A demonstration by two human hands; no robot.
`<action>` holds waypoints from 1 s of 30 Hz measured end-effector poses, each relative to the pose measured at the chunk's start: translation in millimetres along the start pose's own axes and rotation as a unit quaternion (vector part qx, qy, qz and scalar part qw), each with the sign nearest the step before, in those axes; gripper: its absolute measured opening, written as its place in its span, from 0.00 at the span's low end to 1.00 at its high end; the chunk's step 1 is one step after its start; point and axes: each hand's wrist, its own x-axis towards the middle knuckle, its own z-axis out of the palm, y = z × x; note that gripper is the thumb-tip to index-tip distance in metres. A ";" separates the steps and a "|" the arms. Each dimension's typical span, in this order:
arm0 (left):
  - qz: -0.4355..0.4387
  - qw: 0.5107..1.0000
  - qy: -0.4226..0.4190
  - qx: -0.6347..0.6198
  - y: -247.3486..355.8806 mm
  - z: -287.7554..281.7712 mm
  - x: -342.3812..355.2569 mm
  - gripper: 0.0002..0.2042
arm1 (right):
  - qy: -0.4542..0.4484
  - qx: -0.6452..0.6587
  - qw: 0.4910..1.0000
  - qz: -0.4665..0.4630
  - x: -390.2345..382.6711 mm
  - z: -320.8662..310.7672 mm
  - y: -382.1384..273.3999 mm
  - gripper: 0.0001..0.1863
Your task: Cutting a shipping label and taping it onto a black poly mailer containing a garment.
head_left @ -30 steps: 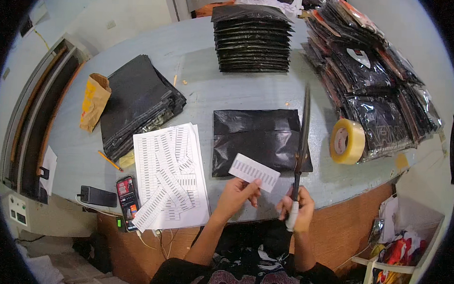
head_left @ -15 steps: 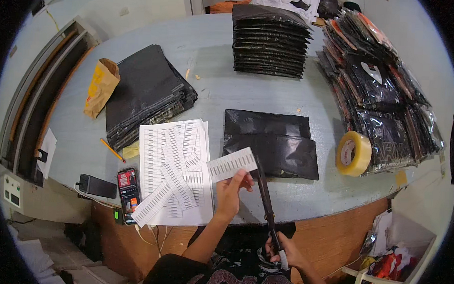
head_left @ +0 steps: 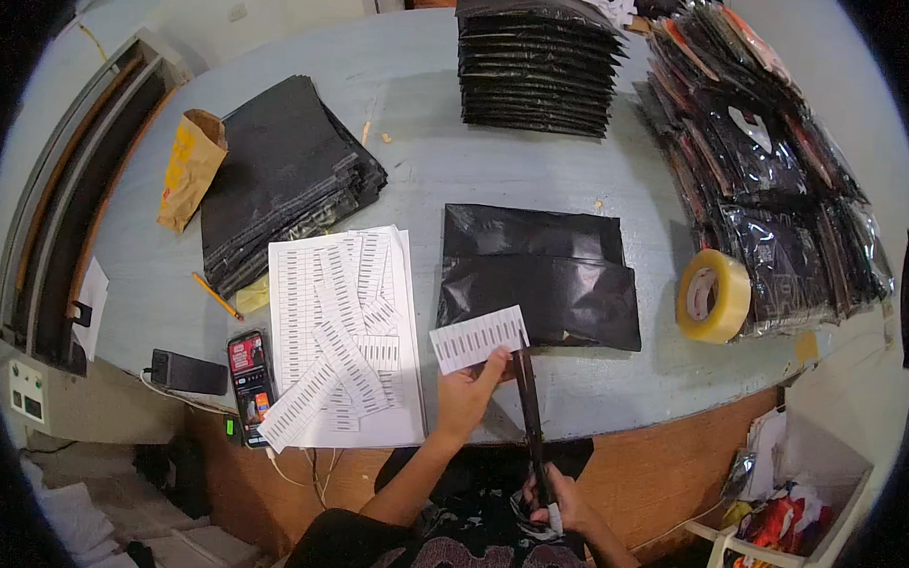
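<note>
With fingers of the left hand point(head_left: 460, 408), pinches a label strip point(head_left: 478, 339) slanting lengthwise up rightward; in the right hand point(head_left: 569, 500), grips scissors point(head_left: 531, 412) pointing forward, slightly left.

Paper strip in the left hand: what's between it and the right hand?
The head view shows scissors there, gripped by the right hand, with blades at the right end of the paper strip.

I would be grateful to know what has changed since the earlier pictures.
The left hand has turned the paper strip, so its right end tilts up instead of down. The right hand has drawn the scissors leftward and toward the body, bringing their tips to that end. Both holds are unchanged; the black package and tape roll stayed put.
</note>
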 end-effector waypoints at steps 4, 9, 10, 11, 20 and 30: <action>0.024 0.999 0.022 0.023 -12.5 1.5 -5.0 0.12 | -0.022 0.025 0.999 0.024 0.1 -2.7 -7.8 0.32; 0.084 0.995 0.016 0.058 -20.5 -2.3 -5.7 0.12 | -0.032 0.064 0.997 0.040 0.9 -5.6 -25.2 0.32; 0.082 0.995 0.017 0.058 -20.0 -2.3 -5.3 0.12 | -0.030 0.058 0.997 0.039 1.1 -7.3 -26.1 0.32; 0.076 0.996 0.010 0.036 -18.1 -1.8 -5.0 0.12 | -0.029 0.052 0.998 0.038 1.1 -8.1 -26.2 0.31; 0.081 0.995 -0.013 0.051 -17.4 -1.9 -6.7 0.10 | 0.006 0.026 1.000 0.005 2.9 -5.1 -17.9 0.31; 0.060 0.996 -0.024 0.066 -13.3 -0.8 -6.5 0.09 | 0.031 0.022 0.999 0.010 2.7 -1.7 -18.3 0.29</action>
